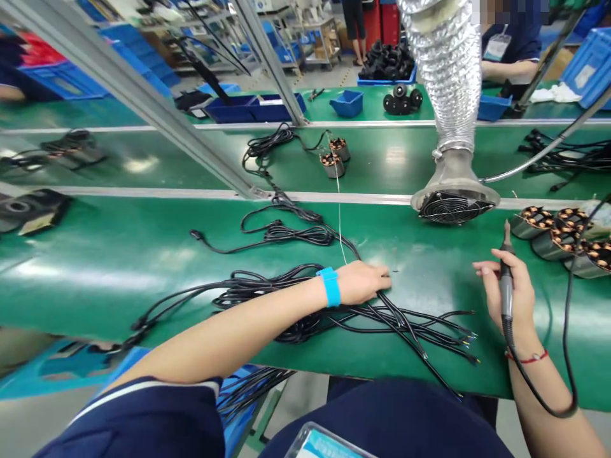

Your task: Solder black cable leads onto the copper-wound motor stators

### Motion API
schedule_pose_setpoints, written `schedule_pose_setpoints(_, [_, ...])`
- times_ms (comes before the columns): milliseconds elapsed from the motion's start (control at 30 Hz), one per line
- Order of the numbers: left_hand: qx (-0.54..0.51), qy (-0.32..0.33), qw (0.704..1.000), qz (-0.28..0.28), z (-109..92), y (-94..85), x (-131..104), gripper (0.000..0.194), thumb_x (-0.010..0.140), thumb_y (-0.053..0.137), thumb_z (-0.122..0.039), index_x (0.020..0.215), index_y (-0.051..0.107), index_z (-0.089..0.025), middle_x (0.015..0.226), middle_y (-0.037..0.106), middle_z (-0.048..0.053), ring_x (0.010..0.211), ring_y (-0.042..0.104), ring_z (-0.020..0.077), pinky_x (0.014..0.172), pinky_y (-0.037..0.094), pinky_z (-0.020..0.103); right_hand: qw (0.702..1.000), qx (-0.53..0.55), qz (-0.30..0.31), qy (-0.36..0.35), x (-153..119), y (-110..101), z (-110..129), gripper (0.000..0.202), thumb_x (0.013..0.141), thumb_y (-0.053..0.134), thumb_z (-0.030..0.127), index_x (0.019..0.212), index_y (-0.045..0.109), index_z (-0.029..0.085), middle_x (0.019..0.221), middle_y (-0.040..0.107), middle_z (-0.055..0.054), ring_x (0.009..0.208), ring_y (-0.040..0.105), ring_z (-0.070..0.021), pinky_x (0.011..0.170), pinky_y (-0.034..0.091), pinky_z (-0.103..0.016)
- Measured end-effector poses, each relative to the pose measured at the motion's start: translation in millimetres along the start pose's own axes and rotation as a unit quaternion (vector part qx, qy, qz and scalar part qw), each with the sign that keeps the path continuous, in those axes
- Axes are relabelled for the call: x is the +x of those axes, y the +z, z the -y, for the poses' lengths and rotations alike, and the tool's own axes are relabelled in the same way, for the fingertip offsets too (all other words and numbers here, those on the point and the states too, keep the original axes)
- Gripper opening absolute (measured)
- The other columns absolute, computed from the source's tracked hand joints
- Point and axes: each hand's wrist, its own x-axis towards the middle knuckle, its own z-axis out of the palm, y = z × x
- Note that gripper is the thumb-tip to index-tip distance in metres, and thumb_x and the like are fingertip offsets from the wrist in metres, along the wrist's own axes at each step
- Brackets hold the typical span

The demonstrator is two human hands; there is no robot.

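My left hand (365, 282), with a blue band at the wrist, is closed around black cables near the middle of the green bench. Stripped coloured wire ends (470, 340) fan out to its right. Coiled black cables (267, 286) lie under and beside my left forearm. In my right hand (515, 289) is a soldering iron (506, 286), held upright with its tip pointing away from me. A thin pale wire (340, 216) runs from the stators (333, 163) on the belt down to near my left hand.
A fume extractor nozzle (456, 197) hangs above the bench. Several stators (554, 235) stand at the right, close to the iron. A metal frame post (143, 95) crosses the left. A person (513, 51) sits across the line.
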Motion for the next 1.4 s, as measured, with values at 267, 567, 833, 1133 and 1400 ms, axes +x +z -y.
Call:
schedule_pose_setpoints(267, [-0.191, 0.135, 0.972, -0.005, 6, -4.4, 11, 0.019, 0.089, 0.062, -0.033, 0.082, 0.075, -0.023, 0.081, 0.072, 0.002, 0.068, 0.062, 0.0137, 0.060, 0.039, 0.024, 0.960, -0.247, 0.024, -0.133, -4, -109, 19, 0.032, 0.092, 0.055, 0.042, 0.119, 0.058, 0.025, 0.103, 0.075, -0.007, 0.085, 0.074, -0.0203, 0.077, 0.059, -0.032])
schedule_pose_setpoints(567, [-0.191, 0.127, 0.970, -0.077, -28, -0.7, 48, 0.021, 0.093, 0.055, -0.030, 0.094, 0.074, -0.021, 0.088, 0.070, 0.004, 0.079, 0.066, 0.0160, 0.070, 0.046, 0.023, 0.889, -0.433, 0.075, -0.131, 40, -106, -39, 0.035, 0.091, 0.046, 0.028, 0.122, 0.052, 0.012, 0.112, 0.068, -0.017, 0.095, 0.067, -0.0260, 0.080, 0.053, -0.036])
schedule_pose_setpoints(833, [-0.274, -0.050, 0.912, -0.300, -38, 16.6, 65, 0.051, 0.092, 0.045, -0.021, 0.140, 0.033, -0.013, 0.118, 0.056, 0.014, 0.086, 0.062, 0.0186, 0.085, 0.052, 0.037, 0.838, -0.519, 0.127, -0.115, 105, -60, -47, 0.035, 0.093, 0.036, 0.015, 0.122, 0.055, 0.012, 0.106, 0.067, -0.019, 0.105, 0.059, -0.0324, 0.085, 0.040, -0.042])
schedule_pose_setpoints(1133, [-0.299, -0.149, 0.842, -0.423, -17, 10.2, 57, 0.024, 0.087, 0.047, -0.014, 0.110, 0.047, -0.018, 0.085, 0.050, 0.000, 0.069, 0.052, 0.0132, 0.079, 0.049, 0.033, 0.824, -0.546, 0.141, -0.065, 112, -52, -43, 0.040, 0.092, 0.034, 0.011, 0.129, 0.048, 0.013, 0.104, 0.069, -0.017, 0.095, 0.060, -0.0294, 0.077, 0.036, -0.036])
schedule_pose_setpoints(1400, [-0.504, -0.178, 0.801, -0.271, -2, 5.8, 57, 0.007, 0.082, 0.050, -0.016, 0.089, 0.048, -0.017, 0.072, 0.052, -0.003, 0.056, 0.044, 0.0094, 0.058, 0.043, 0.025, 0.833, -0.525, 0.162, -0.068, 112, -51, -26, 0.034, 0.090, 0.041, 0.013, 0.120, 0.056, 0.009, 0.084, 0.068, -0.017, 0.084, 0.061, -0.0282, 0.072, 0.038, -0.034])
